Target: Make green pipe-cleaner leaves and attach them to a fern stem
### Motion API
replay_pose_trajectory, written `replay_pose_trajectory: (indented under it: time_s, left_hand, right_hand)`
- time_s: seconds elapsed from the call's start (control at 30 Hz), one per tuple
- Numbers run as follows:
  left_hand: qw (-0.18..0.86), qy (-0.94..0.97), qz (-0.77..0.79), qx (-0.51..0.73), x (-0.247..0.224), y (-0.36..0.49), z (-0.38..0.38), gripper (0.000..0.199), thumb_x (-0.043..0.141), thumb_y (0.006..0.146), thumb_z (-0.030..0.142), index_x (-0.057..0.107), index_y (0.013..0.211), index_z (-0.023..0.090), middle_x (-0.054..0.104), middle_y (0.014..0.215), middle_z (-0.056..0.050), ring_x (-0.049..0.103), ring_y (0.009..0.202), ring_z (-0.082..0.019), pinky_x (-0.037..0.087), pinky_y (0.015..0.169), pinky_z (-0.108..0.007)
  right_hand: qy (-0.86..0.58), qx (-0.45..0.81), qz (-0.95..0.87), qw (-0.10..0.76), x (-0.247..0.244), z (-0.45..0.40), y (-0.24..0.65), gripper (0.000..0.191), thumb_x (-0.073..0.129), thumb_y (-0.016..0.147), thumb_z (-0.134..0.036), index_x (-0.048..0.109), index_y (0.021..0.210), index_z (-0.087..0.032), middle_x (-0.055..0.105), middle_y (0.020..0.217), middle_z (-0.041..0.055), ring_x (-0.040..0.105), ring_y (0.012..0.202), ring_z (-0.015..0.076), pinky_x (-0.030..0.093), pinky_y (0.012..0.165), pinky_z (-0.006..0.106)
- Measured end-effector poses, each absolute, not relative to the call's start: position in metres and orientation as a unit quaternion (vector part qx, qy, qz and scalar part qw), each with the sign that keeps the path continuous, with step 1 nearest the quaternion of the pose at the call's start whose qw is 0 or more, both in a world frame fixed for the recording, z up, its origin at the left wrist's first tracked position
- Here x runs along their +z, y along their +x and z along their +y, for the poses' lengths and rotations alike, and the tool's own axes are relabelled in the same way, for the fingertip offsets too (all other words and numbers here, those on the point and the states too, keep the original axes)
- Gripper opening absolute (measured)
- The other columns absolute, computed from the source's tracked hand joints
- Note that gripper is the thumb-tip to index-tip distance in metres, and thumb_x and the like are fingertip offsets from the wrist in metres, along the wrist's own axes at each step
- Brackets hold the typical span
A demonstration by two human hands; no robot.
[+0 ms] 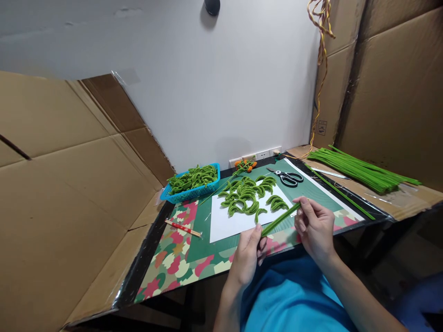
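Note:
Both of my hands hold a short bundle of green pipe cleaners (281, 220) stretched between them over the table's front edge. My left hand (247, 251) pinches its lower left end, thumb on top. At the upper right end, my right hand (314, 226) grips it between thumb and fingers. Beyond the bundle, curled green pipe-cleaner pieces (244, 196) lie in a loose pile on a white sheet of paper (221, 226). One curved piece (259, 213) lies close to my left thumb.
A blue basket (190, 192) of curled green pieces stands at the back left. Scissors (289, 178) lie behind the paper, with an orange-and-green flower sprig (245, 165) nearby. Long green pipe cleaners (360, 170) are stacked at right. Wrapped chopsticks (183, 228) lie left. Cardboard walls (65, 193) flank the table.

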State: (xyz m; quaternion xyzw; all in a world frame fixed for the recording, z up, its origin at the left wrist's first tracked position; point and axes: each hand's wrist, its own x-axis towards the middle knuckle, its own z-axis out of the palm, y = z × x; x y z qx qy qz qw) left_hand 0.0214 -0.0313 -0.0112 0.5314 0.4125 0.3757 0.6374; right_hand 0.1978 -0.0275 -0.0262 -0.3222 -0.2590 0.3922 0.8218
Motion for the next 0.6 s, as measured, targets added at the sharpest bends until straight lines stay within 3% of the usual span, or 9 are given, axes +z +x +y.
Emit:
replay_pose_trajectory:
  time_s: [0.17,0.4,0.6]
  left_hand:
    - [0.645,0.523,0.400,0.387,-0.0084,0.0226,-0.0315,0.068,0.070,0.082,0.083,0.039,0.067,0.024,0.030,0.056,0.010,0.026,0.047,-0.007,0.023,0.043,-0.021]
    - [0.628,0.539,0.414,0.379,-0.0076,0.0211,-0.0303,0.065,0.065,0.088,0.080,0.051,0.067,0.020,0.038,0.053,0.007,0.032,0.044,-0.007,0.025,0.042,-0.022]
    - [0.639,0.532,0.396,0.391,-0.0103,0.0217,-0.0298,0.066,0.068,0.085,0.082,0.042,0.067,0.023,0.035,0.054,0.009,0.031,0.044,-0.007,0.027,0.041,-0.019]
  right_hand:
    - [-0.319,0.401,-0.251,0.821,-0.0262,-0.0277,0.1979,0.036,0.088,0.084,-0.051,0.080,0.088,-0.016,0.048,0.051,-0.0076,0.035,0.034,0.0035,0.029,0.032,0.016]
    - [-0.319,0.416,-0.271,0.807,-0.0252,-0.0287,0.1970,0.036,0.088,0.085,-0.050,0.080,0.088,-0.016,0.047,0.049,-0.0072,0.035,0.034,0.0048,0.029,0.032,0.017]
    - [-0.319,0.418,-0.294,0.798,-0.0272,-0.0287,0.1976,0.035,0.086,0.087,-0.051,0.080,0.088,-0.017,0.047,0.050,-0.0075,0.037,0.034,0.0056,0.030,0.032,0.018]
